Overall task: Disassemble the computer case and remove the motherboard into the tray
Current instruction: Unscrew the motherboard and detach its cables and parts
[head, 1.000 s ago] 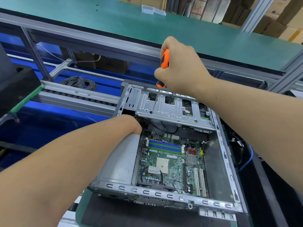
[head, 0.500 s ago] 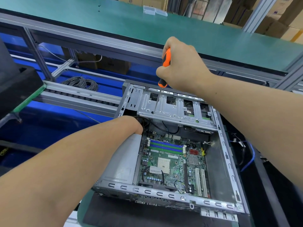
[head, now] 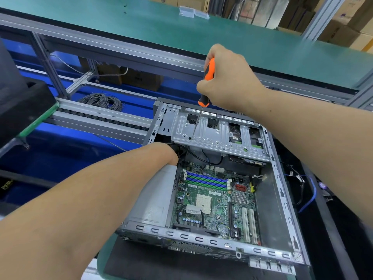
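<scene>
Orange-handled screwdriver [head: 206, 81] sits gripped in the right hand [head: 228, 77], its tip on the metal drive bracket [head: 218, 134] of the open computer case [head: 280, 201]. The left hand reaches under that bracket (hidden, so its grip cannot be told). Below lies the motherboard [head: 212, 201], inside the case.

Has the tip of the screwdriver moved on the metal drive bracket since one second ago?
No. The screwdriver tip stays at the same hole near the front left of the drive bracket, as earlier; the right hand still grips its handle.
</scene>
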